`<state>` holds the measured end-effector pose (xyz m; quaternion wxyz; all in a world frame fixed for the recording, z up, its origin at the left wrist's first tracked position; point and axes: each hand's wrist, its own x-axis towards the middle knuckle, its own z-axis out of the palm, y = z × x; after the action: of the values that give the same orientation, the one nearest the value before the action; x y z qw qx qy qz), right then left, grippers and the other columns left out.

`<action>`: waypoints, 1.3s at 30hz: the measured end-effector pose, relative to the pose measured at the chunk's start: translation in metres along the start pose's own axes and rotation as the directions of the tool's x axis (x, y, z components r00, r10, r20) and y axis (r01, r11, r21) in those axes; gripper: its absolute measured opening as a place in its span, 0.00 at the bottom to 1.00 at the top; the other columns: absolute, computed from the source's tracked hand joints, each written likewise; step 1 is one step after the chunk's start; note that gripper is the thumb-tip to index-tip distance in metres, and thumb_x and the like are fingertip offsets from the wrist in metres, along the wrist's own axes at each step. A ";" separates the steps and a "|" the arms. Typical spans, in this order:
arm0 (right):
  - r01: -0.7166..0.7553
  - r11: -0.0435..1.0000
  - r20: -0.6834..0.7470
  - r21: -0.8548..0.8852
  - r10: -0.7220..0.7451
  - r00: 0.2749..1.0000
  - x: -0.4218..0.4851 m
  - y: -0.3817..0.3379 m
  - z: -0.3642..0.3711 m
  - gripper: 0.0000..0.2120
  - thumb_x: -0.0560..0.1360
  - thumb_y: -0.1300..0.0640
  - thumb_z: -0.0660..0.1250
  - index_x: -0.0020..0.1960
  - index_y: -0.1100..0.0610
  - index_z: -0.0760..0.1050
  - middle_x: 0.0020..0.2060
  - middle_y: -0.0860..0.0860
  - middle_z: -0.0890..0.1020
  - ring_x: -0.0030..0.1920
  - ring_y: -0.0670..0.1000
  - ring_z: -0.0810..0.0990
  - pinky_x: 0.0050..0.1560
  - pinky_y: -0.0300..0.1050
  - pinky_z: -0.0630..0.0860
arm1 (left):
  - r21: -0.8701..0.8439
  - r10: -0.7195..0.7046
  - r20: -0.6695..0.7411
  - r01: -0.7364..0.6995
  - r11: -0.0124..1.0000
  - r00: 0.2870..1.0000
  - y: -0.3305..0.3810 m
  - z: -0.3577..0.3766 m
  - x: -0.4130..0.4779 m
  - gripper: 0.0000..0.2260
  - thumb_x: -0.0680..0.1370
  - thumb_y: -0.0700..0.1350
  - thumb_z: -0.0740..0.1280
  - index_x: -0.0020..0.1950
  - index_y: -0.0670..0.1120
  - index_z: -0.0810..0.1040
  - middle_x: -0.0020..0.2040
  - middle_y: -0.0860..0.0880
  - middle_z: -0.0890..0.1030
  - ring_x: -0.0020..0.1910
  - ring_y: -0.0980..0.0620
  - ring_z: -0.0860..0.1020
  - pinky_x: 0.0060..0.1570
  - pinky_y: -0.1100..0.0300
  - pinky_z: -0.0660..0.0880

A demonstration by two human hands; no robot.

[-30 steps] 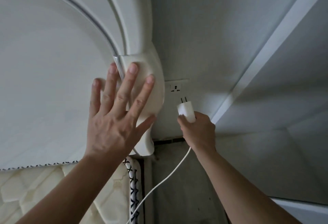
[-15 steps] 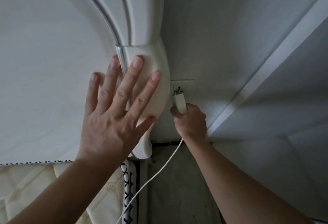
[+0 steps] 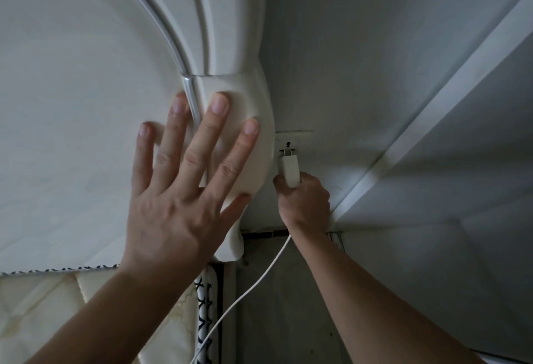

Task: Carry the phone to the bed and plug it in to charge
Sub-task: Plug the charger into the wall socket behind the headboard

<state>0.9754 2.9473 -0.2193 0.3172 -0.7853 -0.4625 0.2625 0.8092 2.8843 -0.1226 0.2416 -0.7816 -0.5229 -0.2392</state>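
Observation:
My right hand (image 3: 305, 200) grips a white charger plug (image 3: 290, 168) whose two metal prongs touch the slots of a white wall socket (image 3: 288, 142) just right of the headboard. A white cable (image 3: 253, 286) runs from the plug down past the mattress edge. My left hand (image 3: 184, 190) lies flat with fingers spread on the cream headboard post (image 3: 253, 98). The phone is not in view.
The white curved headboard (image 3: 86, 89) fills the left. A quilted mattress (image 3: 52, 311) with a black-and-white piped edge lies at the lower left. A narrow dark gap (image 3: 277, 306) runs between bed and wall. A white cabinet or door panel (image 3: 447, 147) stands at the right.
My right hand has carried the plug up and left from below the socket until its prongs meet the slots. My left hand has stayed pressed on the headboard post.

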 end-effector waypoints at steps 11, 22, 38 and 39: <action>0.008 0.999 0.025 -0.035 -0.007 1.000 0.000 -0.004 -0.007 0.17 0.75 0.39 0.65 0.42 0.53 0.78 0.30 0.47 0.79 0.29 0.49 0.77 0.29 0.39 0.68 | 0.009 0.002 0.025 -0.002 1.000 1.000 0.000 -0.004 0.001 0.37 0.80 0.56 0.67 0.82 0.53 0.49 0.82 0.52 0.38 0.81 0.44 0.42 0.78 0.42 0.45; -0.284 0.778 0.280 0.561 0.144 0.949 -0.002 0.002 -0.019 0.21 0.77 0.47 0.68 0.67 0.55 0.75 0.28 0.52 0.82 0.23 0.44 0.78 0.32 0.41 0.82 | 0.004 -0.005 0.029 0.005 1.000 1.000 0.001 -0.006 0.000 0.39 0.79 0.54 0.69 0.82 0.52 0.48 0.81 0.51 0.37 0.81 0.44 0.42 0.78 0.42 0.45; -0.308 0.727 0.201 0.614 0.234 0.951 0.001 -0.022 -0.012 0.03 0.77 0.50 0.70 0.49 0.49 0.79 0.24 0.53 0.82 0.24 0.48 0.82 0.26 0.39 0.80 | -0.001 -0.007 0.013 0.007 1.000 1.000 0.000 -0.004 -0.001 0.40 0.78 0.52 0.70 0.82 0.53 0.48 0.82 0.51 0.38 0.81 0.43 0.43 0.78 0.41 0.46; -0.311 0.730 0.200 0.608 0.239 0.950 0.002 -0.022 -0.010 0.06 0.77 0.50 0.70 0.51 0.51 0.81 0.24 0.52 0.82 0.24 0.48 0.82 0.26 0.40 0.80 | -0.002 -0.006 0.006 0.006 1.000 1.000 0.001 -0.004 -0.002 0.39 0.79 0.52 0.69 0.82 0.53 0.48 0.82 0.51 0.39 0.81 0.43 0.43 0.78 0.41 0.46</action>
<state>0.9712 2.9549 -0.1959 0.4944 -0.6769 -0.2422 0.4886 0.8086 2.8804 -0.1207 0.2386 -0.7811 -0.5255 -0.2383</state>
